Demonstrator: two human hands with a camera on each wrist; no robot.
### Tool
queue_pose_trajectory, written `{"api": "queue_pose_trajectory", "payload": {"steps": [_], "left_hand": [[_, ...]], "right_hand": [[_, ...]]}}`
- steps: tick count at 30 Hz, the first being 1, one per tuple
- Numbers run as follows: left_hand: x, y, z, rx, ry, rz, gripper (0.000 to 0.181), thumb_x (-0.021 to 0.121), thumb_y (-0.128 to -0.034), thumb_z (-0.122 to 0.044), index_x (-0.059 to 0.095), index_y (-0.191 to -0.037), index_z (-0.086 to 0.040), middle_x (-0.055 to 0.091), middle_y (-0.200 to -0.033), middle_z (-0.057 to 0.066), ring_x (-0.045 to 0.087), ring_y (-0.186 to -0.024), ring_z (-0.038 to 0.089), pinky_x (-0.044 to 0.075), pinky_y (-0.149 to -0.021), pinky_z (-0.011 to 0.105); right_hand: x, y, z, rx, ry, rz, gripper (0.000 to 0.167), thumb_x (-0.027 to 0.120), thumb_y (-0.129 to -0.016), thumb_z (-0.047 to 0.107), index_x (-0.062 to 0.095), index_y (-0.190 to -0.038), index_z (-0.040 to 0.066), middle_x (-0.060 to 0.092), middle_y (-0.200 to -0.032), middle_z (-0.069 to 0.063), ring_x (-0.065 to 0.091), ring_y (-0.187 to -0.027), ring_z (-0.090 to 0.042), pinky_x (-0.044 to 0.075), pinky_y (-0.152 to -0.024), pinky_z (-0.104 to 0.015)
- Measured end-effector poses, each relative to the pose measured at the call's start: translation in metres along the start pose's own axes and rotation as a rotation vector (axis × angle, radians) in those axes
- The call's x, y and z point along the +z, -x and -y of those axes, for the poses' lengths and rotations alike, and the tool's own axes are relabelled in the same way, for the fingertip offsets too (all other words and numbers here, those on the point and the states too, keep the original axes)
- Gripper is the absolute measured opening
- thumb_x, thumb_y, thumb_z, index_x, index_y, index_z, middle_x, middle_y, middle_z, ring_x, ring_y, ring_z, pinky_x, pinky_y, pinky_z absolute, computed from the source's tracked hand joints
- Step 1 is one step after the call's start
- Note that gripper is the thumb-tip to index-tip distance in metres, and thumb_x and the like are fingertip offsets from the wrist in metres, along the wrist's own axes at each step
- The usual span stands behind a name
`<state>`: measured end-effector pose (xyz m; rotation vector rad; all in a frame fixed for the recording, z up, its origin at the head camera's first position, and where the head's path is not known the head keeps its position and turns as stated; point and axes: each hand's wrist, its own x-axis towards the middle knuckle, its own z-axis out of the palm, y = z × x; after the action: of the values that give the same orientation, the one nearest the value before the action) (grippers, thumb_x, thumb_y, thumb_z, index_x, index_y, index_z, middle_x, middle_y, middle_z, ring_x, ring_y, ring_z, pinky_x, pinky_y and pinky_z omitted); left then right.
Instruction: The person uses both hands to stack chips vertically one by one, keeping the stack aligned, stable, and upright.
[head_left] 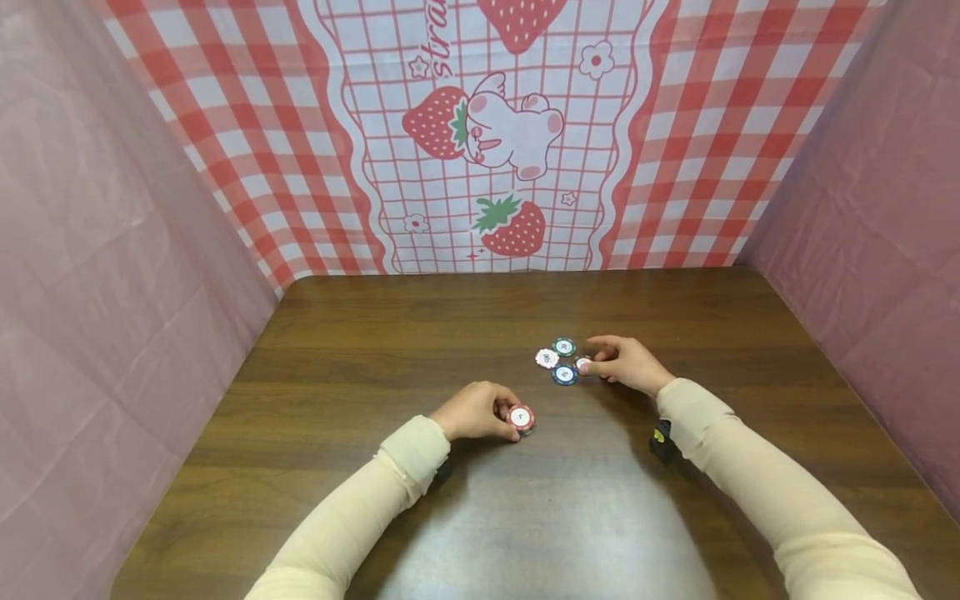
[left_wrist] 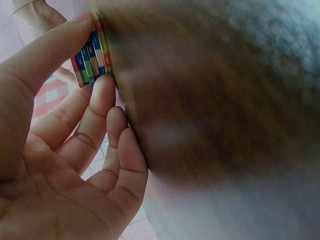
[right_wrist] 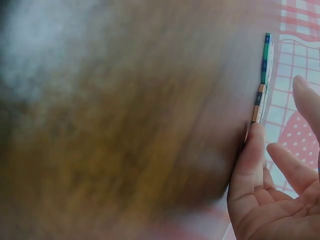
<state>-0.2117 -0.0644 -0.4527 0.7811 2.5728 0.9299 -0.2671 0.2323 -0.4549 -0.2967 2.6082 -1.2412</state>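
My left hand (head_left: 474, 410) grips a short stack of poker chips (head_left: 520, 417) between thumb and fingers, close to the table. The top chip is red with a white centre; the left wrist view shows the layered, many-coloured edges (left_wrist: 94, 52). My right hand (head_left: 628, 365) reaches beside several flat chips, its thumb and fingers spread apart. Under its thumb in the head view lies a partly covered chip (head_left: 582, 364), whose orange and black edge (right_wrist: 258, 103) meets a fingertip in the right wrist view. Next to it are a blue chip (head_left: 565, 375), a white chip (head_left: 547, 358) and a green chip (head_left: 564, 346).
The brown wooden table (head_left: 375, 333) reaches back to a red-checked strawberry cloth (head_left: 517, 150). Pink curtains (head_left: 862, 208) hang on both sides. A small black device (head_left: 661, 440) is at the right wrist.
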Motion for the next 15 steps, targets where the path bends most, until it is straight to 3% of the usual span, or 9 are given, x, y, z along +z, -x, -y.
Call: {"api": "queue_pose_trajectory", "payload": {"steps": [15], "left_hand": [[0.0003, -0.0009, 0.0010, 0.011, 0.000, 0.000, 0.033, 0.087, -0.0699, -0.018, 0.073, -0.098, -0.011, 0.064, -0.076, -0.003, 0.051, -0.069, 0.004, 0.042, -0.065, 0.020]], "right_hand": [[0.0008, -0.0045, -0.0003, -0.020, 0.097, 0.020, 0.061, 0.080, -0.081, 0.019, 0.056, -0.131, -0.007, 0.055, -0.093, -0.011, 0.052, -0.071, -0.014, 0.046, -0.060, -0.024]]}}
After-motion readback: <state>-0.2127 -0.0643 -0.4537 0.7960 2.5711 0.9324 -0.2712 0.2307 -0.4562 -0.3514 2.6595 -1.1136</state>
